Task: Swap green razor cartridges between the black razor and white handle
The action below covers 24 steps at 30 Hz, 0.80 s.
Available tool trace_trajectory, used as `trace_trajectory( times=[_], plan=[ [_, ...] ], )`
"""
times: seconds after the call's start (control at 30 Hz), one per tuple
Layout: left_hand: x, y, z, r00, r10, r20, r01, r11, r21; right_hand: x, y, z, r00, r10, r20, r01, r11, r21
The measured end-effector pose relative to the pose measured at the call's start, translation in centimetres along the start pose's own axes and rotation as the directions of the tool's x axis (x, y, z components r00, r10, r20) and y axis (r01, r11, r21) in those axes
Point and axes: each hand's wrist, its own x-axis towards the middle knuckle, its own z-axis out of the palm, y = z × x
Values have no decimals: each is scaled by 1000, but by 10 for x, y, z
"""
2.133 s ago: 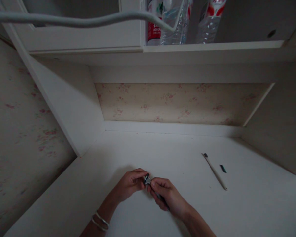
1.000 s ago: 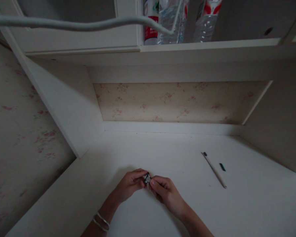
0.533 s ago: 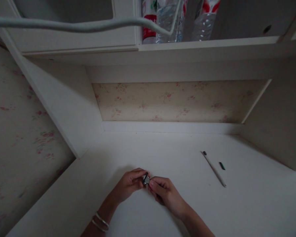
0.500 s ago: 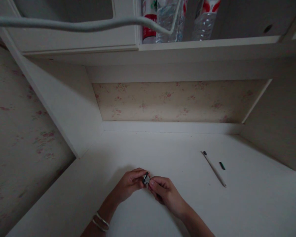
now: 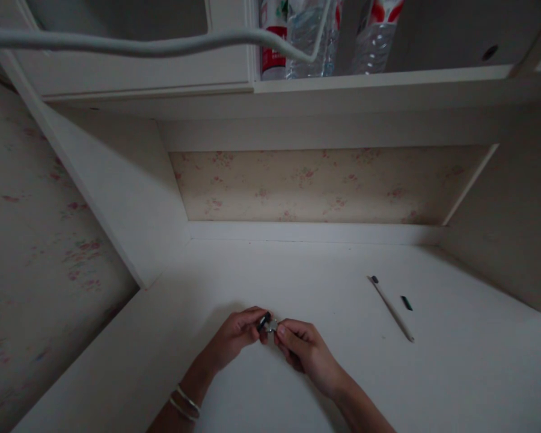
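Note:
Both of my hands meet low in the middle of the white desk (image 5: 261,270). My left hand (image 5: 234,338), with thin bracelets on its wrist, pinches the left side of a small dark and silvery object (image 5: 267,324). The fingers of my right hand (image 5: 303,352) are curled round the same object from the right. The object is too small and dim to name. Both hands rest on or just above the desk top.
A thin white stick with a dark tip (image 5: 391,309) and a small dark piece (image 5: 406,303) lie on the desk to the right. Plastic bottles (image 5: 315,36) stand on the shelf above. A grey cable (image 5: 135,43) crosses the top. Flowered wallpaper (image 5: 324,186) backs the alcove.
The hands have stayed in the same place. The small object between the fingertips has turned slightly, and the fingers have shifted a little on it.

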Motion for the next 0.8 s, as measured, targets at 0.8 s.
trace_trajectory(
  times=[0.8],
  plan=[
    [-2, -12, 6, 994, -91, 61, 109, 882, -459, -2, 3, 9, 1000, -28, -9, 28, 1000, 11]
  ],
)
